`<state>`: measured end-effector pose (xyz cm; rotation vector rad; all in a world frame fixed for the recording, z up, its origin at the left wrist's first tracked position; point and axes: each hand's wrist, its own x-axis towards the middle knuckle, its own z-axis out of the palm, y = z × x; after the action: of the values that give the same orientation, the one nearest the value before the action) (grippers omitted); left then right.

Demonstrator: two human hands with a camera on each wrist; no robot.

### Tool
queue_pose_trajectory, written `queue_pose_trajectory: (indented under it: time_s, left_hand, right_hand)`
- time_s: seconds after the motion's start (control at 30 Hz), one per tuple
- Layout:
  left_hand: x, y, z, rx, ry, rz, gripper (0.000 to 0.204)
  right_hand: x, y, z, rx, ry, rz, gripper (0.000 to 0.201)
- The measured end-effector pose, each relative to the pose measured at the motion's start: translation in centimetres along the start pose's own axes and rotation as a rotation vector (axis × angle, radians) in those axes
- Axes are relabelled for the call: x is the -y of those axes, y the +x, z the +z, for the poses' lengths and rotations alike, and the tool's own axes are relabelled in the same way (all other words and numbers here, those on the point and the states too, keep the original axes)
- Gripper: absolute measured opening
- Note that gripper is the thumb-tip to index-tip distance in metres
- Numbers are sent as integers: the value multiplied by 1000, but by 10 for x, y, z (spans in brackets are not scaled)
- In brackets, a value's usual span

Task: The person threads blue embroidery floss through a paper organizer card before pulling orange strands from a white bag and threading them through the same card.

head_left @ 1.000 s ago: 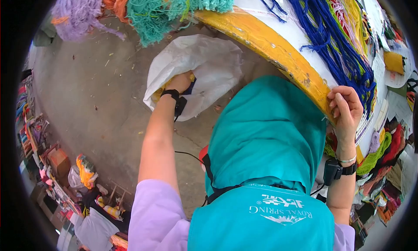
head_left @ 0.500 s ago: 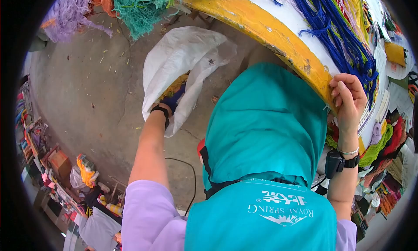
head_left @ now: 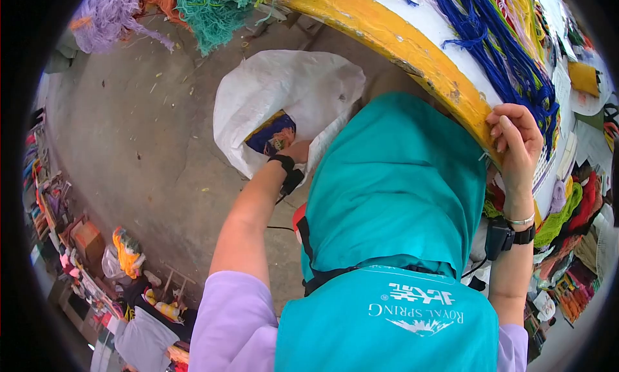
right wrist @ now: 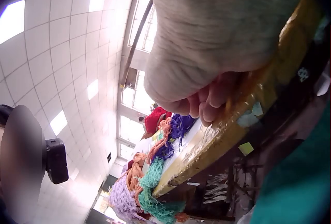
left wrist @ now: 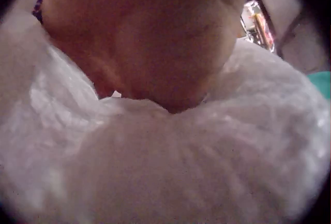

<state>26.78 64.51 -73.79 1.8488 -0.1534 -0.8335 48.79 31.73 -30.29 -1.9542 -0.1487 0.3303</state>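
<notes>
A white woven sack [head_left: 258,81] stands on the floor with its mouth facing up. Dark blue and yellow yarn [head_left: 267,132] shows inside it, with some pinkish strands. My left hand [head_left: 298,151] reaches in at the sack's near rim, its fingers hidden in the bag. In the left wrist view the white sack [left wrist: 155,162] bunches up around that hand [left wrist: 145,38]. My right hand [head_left: 516,136] rests at the chipped yellow edge [head_left: 445,88] of the table, fingers loosely bent. The right wrist view shows the same hand [right wrist: 212,43] against that edge.
Dark blue yarn hanks [head_left: 496,56] lie on the white tabletop. Teal yarn [head_left: 213,17] and lilac yarn [head_left: 106,17] hang over its far end. Concrete floor [head_left: 148,120] spreads to the left, with heaps of colourful goods [head_left: 71,243] beyond. A teal apron [head_left: 393,185] covers the lap.
My left hand first drew back toward the sack's near left rim, then shifted right along it. The sack's mouth has spread wider, showing more blue yarn. The right hand stays at the table edge.
</notes>
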Motion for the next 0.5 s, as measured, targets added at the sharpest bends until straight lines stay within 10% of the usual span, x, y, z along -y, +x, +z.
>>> queue_pose_trajectory:
  time_s: [0.03,0.23,0.3,0.5]
  left_hand:
    - [-2,-3,2,-51,-22,80,47]
    - [-52,-32,-41,-300,436,-682,44]
    - [-50,-47,-43,-305,711,-692,44]
    - [24,-62,-70,-384,723,-811,40]
  right_hand:
    - [0,0,0,4,-1,-2,18]
    - [17,-25,21,-2,-275,-256,13]
    - [25,-24,39,255,-460,-549,17]
    - [2,-11,109,678,-623,-633,10]
